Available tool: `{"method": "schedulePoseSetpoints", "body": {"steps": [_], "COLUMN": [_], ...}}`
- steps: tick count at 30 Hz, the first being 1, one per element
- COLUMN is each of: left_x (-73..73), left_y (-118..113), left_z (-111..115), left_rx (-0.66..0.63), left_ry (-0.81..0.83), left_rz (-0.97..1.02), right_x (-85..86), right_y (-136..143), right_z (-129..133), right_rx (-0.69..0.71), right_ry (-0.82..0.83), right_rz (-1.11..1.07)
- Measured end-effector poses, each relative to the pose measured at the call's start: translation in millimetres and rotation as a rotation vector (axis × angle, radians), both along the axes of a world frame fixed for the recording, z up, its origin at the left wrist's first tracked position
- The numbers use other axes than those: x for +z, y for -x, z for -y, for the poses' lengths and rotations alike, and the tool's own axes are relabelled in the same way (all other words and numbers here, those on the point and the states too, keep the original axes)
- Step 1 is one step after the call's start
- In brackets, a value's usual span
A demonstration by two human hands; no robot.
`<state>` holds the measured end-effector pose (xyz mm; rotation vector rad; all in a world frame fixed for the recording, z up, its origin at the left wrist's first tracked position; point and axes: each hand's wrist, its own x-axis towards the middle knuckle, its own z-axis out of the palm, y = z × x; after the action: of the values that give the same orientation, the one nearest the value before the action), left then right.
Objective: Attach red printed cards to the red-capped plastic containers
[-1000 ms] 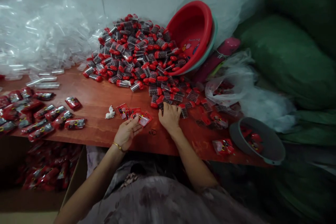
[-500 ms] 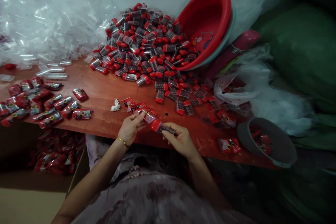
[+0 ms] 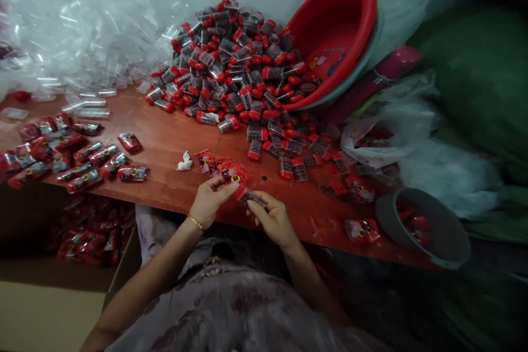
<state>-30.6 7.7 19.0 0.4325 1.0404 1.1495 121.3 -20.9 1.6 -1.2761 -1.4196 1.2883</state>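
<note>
Between my two hands is a small clear tube (image 3: pixel 248 196) with a red cap and dark beads inside. My right hand (image 3: pixel 270 217) is closed round its clear end. Fingers and thumb of my left hand (image 3: pixel 212 198) pinch a small printed packet (image 3: pixel 236 181), and the tube's red-capped end lies at or inside it; the overlap is too small to tell. Flat red packets (image 3: pixel 204 159) lie on the table just beyond my left hand, beside a crumpled white scrap (image 3: pixel 185 161). A gold bracelet circles my left wrist.
A large heap of red-capped tubes (image 3: pixel 231 66) leans against a red basin (image 3: pixel 355 27). Empty clear tubes (image 3: pixel 82 38) pile at back left. Filled packets (image 3: pixel 61 148) lie left, above a cardboard box (image 3: pixel 53 286). A grey bowl (image 3: pixel 449 236) stands at the right edge.
My right hand has moved left with the tube, bringing its red cap to the packet in my left hand. The view has shifted slightly.
</note>
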Motion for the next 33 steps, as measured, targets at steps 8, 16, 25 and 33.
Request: {"method": "schedulePoseSetpoints", "body": {"steps": [8,16,25,33], "left_x": [-6.5,-9.1,-13.7,-17.1], "left_y": [-18,-18,-6,0], "left_z": [6,3,3,13], "left_rx": [0.16,0.054,-0.117,-0.185], "left_ry": [-0.033,-0.009,0.011,0.053], "left_rz": [0.03,0.004,0.011,0.137], "right_x": [-22.1,-19.3,-15.1,-32.3], "right_y": [25,33,23,42], "right_z": [1,-2,2,-12], "right_rx": [-0.245,-0.062,0.025,-0.122], "right_ry": [-0.079,0.063,0.052,-0.116], "right_rz": [-0.052,-0.178,-0.163,0.038]}}
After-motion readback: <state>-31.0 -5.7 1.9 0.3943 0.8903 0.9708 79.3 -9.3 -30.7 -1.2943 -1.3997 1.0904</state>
